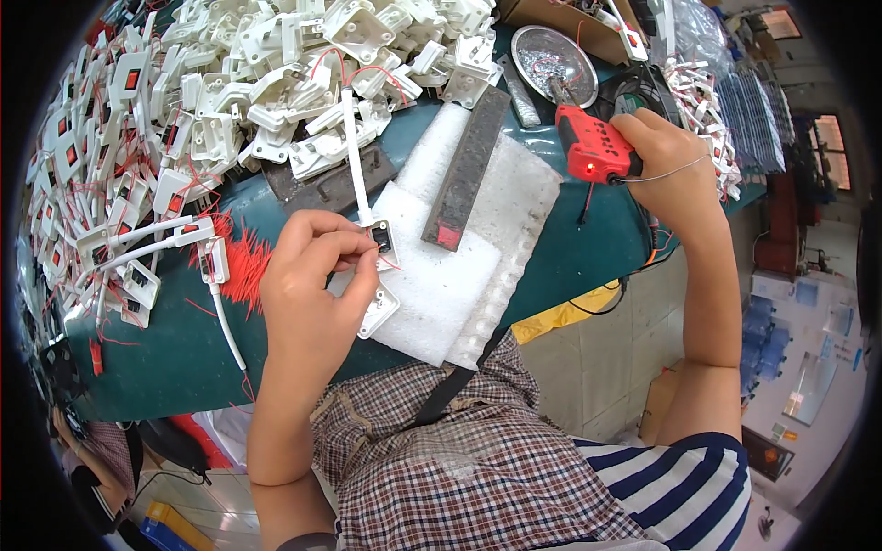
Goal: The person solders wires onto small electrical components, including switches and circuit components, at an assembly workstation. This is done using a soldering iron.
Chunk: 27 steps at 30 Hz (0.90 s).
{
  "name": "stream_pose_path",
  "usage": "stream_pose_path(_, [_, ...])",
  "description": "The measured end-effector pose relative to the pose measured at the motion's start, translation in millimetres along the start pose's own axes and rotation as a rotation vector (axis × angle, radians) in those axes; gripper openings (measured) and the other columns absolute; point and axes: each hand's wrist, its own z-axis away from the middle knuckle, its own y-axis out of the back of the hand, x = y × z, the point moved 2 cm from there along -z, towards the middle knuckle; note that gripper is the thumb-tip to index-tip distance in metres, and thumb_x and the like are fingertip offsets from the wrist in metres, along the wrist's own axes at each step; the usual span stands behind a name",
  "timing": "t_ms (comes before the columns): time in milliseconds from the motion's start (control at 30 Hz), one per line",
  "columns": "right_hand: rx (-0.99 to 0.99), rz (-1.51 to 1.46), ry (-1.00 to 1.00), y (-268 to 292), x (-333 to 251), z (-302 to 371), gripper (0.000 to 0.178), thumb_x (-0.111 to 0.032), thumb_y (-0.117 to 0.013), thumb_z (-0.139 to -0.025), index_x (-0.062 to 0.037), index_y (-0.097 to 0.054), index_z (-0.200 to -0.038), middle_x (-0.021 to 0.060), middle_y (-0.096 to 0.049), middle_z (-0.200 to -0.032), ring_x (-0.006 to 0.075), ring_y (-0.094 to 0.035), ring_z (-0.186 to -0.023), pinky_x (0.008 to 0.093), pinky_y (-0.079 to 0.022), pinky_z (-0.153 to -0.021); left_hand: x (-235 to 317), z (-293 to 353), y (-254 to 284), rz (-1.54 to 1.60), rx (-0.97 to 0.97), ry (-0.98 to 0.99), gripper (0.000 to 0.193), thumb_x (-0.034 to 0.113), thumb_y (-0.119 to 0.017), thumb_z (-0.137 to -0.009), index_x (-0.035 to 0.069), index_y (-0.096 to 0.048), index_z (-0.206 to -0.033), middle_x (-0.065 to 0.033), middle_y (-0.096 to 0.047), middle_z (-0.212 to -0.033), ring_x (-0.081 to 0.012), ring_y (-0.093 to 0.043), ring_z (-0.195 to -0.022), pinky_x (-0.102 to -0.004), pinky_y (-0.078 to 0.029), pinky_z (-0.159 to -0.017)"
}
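My left hand is closed at the edge of a small white plastic switch housing with a black part inside. A thin red wire shows at the fingertips, and a white cable runs up from the housing. Just below lies another white plastic shell, partly behind my thumb. At the right, my right hand is wrapped round a red and black electric screwdriver with a small light glowing. Its bit reaches to a round metal dish of small screws.
White foam sheets lie before me with a dark metal bar across them. White plastic shells are heaped at the back. Cabled switches and red wires fill the left of the green table.
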Motion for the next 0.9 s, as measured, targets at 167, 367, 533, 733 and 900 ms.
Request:
stream_pose_path(167, [0.218, -0.225, -0.016, -10, 8, 7, 0.028, -0.006, -0.074, -0.074, -0.0059, -0.067, -0.101, 0.0070, -0.068, -0.086, 0.0279, -0.066, -0.073, 0.0402, -0.051, -0.064, -2, 4, 2, 0.005, 0.005, 0.014, 0.011, -0.008, -0.072, -0.078, -0.004, -0.070, -0.089, -0.0107, -0.063, -0.096, -0.0187, -0.068, -0.079, -0.0283, -0.059, -0.070])
stream_pose_path(367, [0.386, -1.246, -0.702, -5, 3, 33, 0.023, -0.010, -0.074, -0.088, 0.0010, -0.070, -0.108, -0.0027, -0.054, -0.067, 0.0038, -0.038, -0.049, 0.0219, -0.028, -0.047, -5, 9, 15, 0.031, 0.099, 0.026, 0.012, -0.002, -0.072, -0.084, 0.002, -0.071, -0.096, -0.0093, -0.063, -0.094, -0.0177, -0.066, -0.074, -0.0280, -0.053, -0.066])
stream_pose_path(533, [0.457, -1.325, -0.651, 5, -28, 75, 0.027, -0.001, -0.063, -0.093, 0.0066, -0.057, -0.118, 0.0018, -0.054, -0.073, 0.0033, -0.034, -0.046, 0.0212, -0.032, -0.047, -47, 17, 71, -0.042, 0.378, 0.382, 0.013, 0.007, -0.070, -0.089, 0.002, -0.072, -0.101, -0.0081, -0.069, -0.086, -0.0165, -0.067, -0.072, -0.0263, -0.051, -0.068])
stream_pose_path(733, [0.379, -1.473, -0.531, -1, -70, 100, 0.029, -0.001, -0.058, -0.095, 0.0056, -0.053, -0.123, 0.0060, -0.055, -0.080, 0.0035, -0.035, -0.046, 0.0214, -0.036, -0.049, -50, 36, 65, -0.362, 0.194, 0.472, 0.017, 0.017, -0.077, -0.084, 0.004, -0.070, -0.092, -0.0070, -0.066, -0.081, -0.0192, -0.064, -0.068, -0.0323, -0.052, -0.064])
stream_pose_path(900, [0.456, -1.448, -0.514, 7, -104, 99, 0.031, -0.002, -0.065, -0.088, 0.0073, -0.053, -0.115, 0.0117, -0.057, -0.086, 0.0066, -0.039, -0.045, 0.0230, -0.037, -0.045, -56, 28, 58, -0.601, 0.352, 0.379, 0.017, 0.023, -0.077, -0.085, 0.009, -0.070, -0.090, -0.0067, -0.064, -0.087, -0.0240, -0.066, -0.074, -0.0380, -0.052, -0.068])
